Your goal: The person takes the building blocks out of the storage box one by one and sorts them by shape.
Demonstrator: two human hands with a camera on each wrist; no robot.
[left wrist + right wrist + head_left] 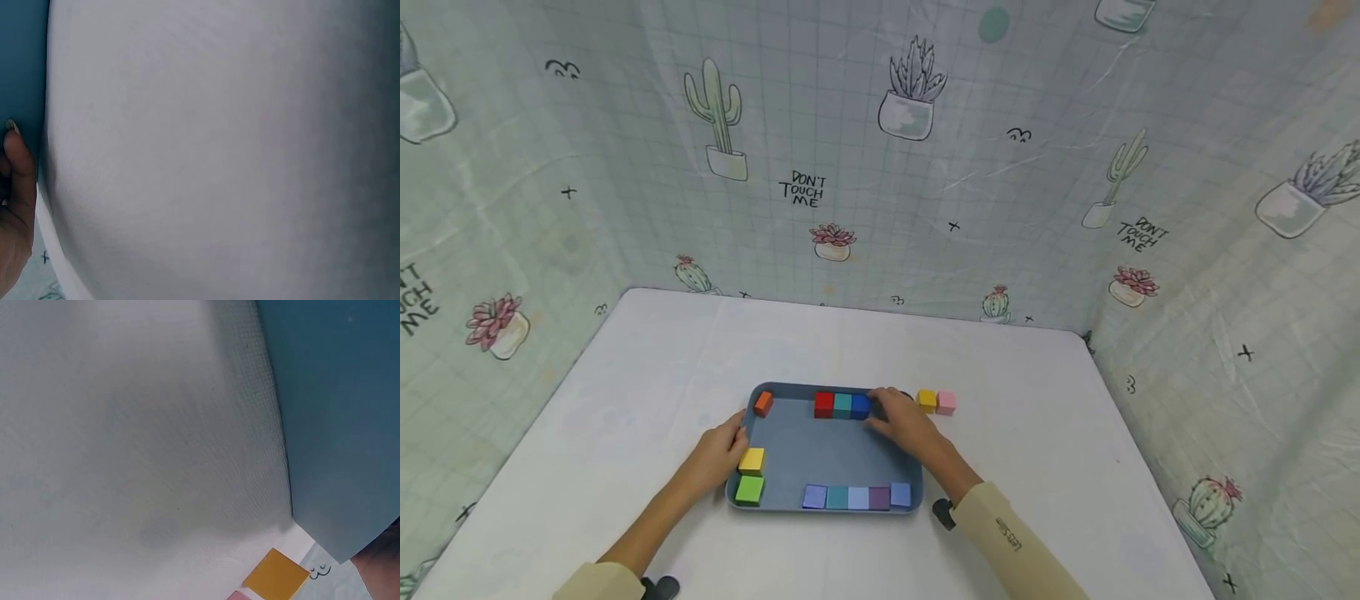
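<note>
L hand rests against the left rim of the blue tray, fingers relaxed and holding nothing, prob. steadying it. R hand lies flat over the tray's back right corner, fingertips touching the blue cube at the end of the red/teal row, seemingly nudging it in line; grip can't be told. Both forearms angle inward.
</note>
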